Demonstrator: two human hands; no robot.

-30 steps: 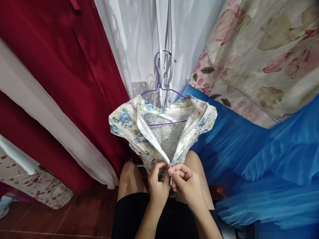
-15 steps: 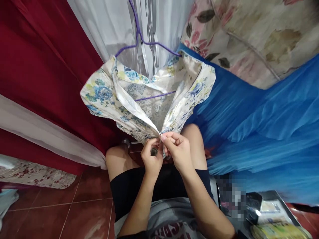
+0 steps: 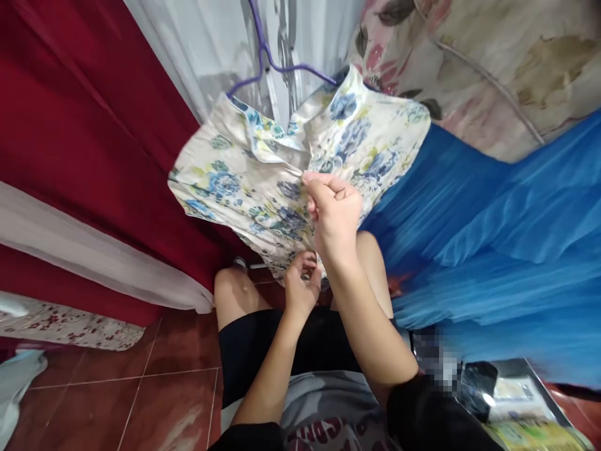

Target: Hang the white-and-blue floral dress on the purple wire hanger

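A white floral dress point(image 3: 277, 188) with blue flowers and short flared sleeves hangs from a purple hanger point(image 3: 263, 50). High on its middle seam, just under the neckline, my right hand point(image 3: 335, 207) is closed in a pinch. What it grips looks like the zipper pull, mostly covered by the fingertips. Lower on the same seam, my left hand point(image 3: 303, 282) pinches the dress fabric between thumb and fingers. Between the hands the two edges lie together, partly behind my right wrist. The collar flap is folded open at the neck.
Dark red cloth point(image 3: 94, 125) hangs on the left and blue tulle point(image 3: 493, 250) on the right. A floral cloth point(image 3: 469, 75) hangs at the upper right. A tray point(image 3: 539, 382) with packets stands at the lower right, above red floor tiles point(image 3: 173, 363).
My right hand has moved up the seam, away from the left hand. The gaping front edges have come together behind it. My left hand stays low on the seam.
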